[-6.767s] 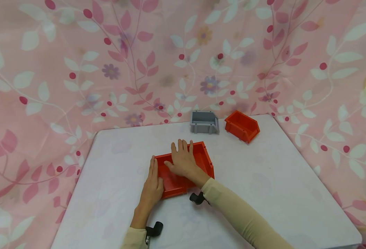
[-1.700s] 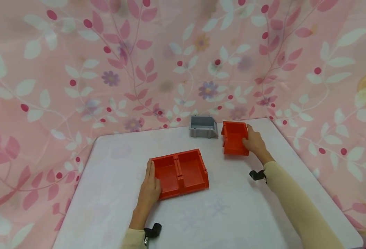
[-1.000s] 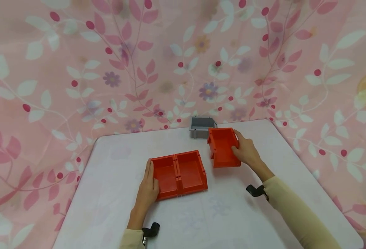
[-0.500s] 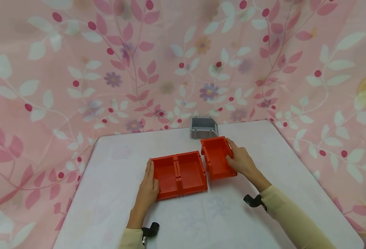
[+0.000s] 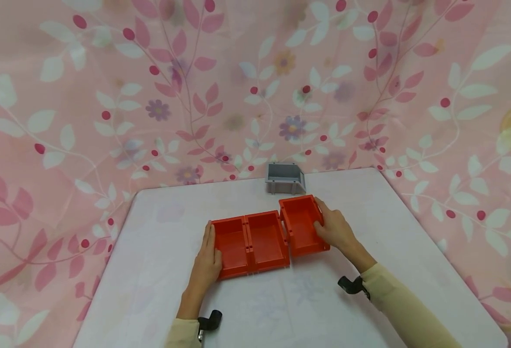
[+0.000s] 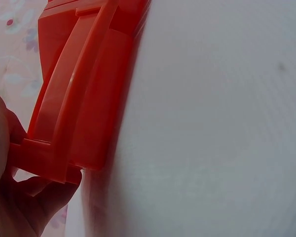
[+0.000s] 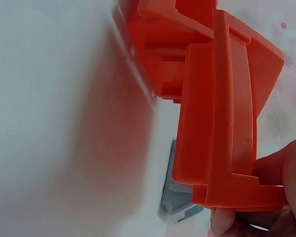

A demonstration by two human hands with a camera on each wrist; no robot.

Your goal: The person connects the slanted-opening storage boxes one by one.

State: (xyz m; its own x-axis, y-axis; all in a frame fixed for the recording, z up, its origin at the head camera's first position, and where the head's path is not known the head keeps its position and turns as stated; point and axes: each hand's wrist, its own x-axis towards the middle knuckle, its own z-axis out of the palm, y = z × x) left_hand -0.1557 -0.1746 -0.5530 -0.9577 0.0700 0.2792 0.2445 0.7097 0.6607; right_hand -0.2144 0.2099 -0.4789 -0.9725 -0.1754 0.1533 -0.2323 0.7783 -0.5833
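Gripping empty red bins (image 5: 265, 240), left hand (image 5: 206, 265) holds a pair (image 5: 233, 247), right hand (image 5: 337, 231) one bin (image 5: 302, 225).

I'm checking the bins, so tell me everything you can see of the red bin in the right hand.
The red bin is an open-topped, roughly rectangular container, smooth and slightly glossy like moulded plastic, with a projecting rim. Nothing shows inside it. The right hand grips it by its right side. Its opening faces up, and the right wrist view shows it raised off the table. Its left side lies close against the neighbouring red bin; whether they are joined cannot be told.
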